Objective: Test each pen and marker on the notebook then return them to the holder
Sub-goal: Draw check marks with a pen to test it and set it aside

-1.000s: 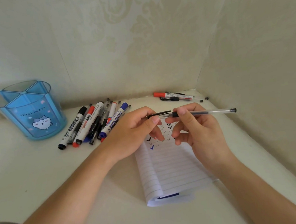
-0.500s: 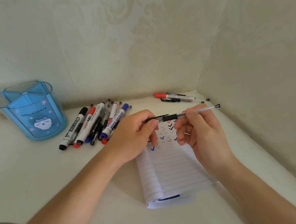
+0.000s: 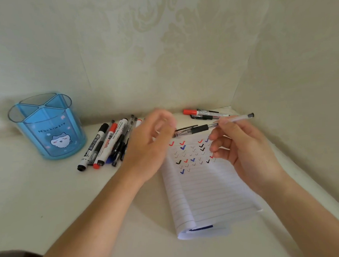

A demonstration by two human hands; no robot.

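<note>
Blue pen holder (image 3: 46, 134), far left: compartments appeared empty, nothing returned. Just beside it, pile of markers + pens (image 3: 106, 144) lay on desk (image 3: 39, 196). L hand (image 3: 151, 145) blurred at cap end of black gel pen (image 3: 202, 128); grip there: cannot tell. Notebook (image 3: 208, 185) below pen: rows of red/blue/black ticks, so testing judged well along. R hand (image 3: 243, 149) pinched pen barrel, held above page. Red marker (image 3: 203, 112) + others at rear right. Return step: all outstanding.

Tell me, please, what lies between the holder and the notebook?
In the head view, a pile of markers and pens lies there; the left hand hides its right end.
</note>
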